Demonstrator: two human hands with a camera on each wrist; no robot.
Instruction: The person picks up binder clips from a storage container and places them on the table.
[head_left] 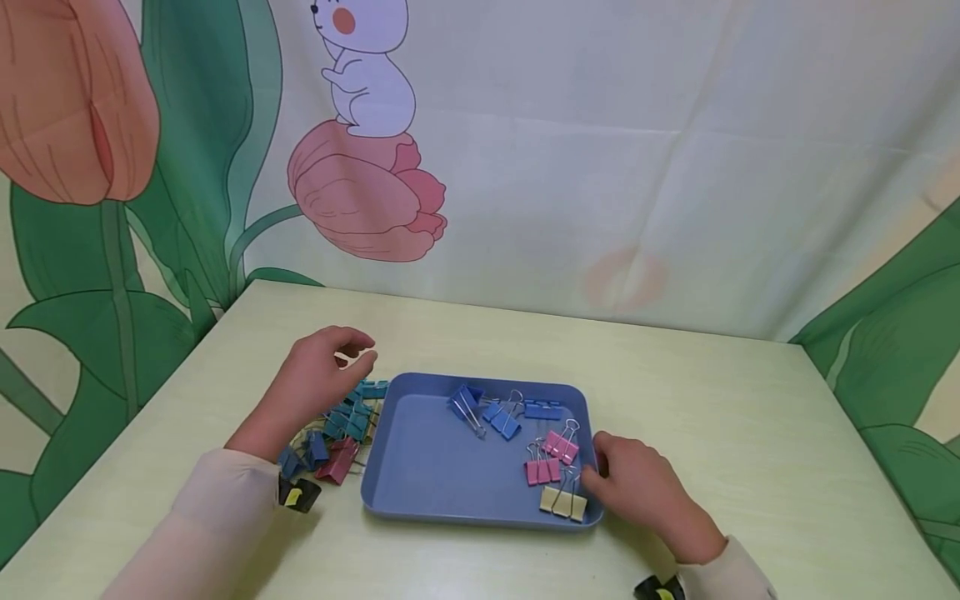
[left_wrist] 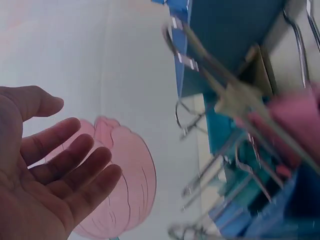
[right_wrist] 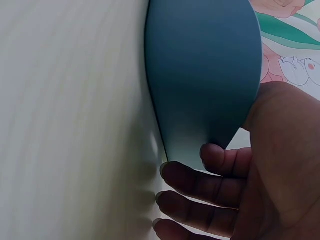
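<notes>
My left hand [head_left: 322,371] hovers over a pile of binder clips [head_left: 347,421] at the tray's left side. Its fingers are loosely bent with nothing between them, and the left wrist view shows the palm bare. Teal, blue, pink and yellowish clips make up the pile, partly hidden by the forearm. My right hand [head_left: 641,483] holds the right rim of the blue tray [head_left: 427,467], thumb over the edge and fingers against the outer wall. Inside lie three blue clips [head_left: 502,419], two pink clips [head_left: 543,472] and a yellow clip [head_left: 563,503].
A pale wooden table [head_left: 712,400] carries the tray and the pile. Behind it hangs a curtain [head_left: 562,167] printed with tulips and a white animal. Dark wrist bands [head_left: 298,494] sit at both cuffs.
</notes>
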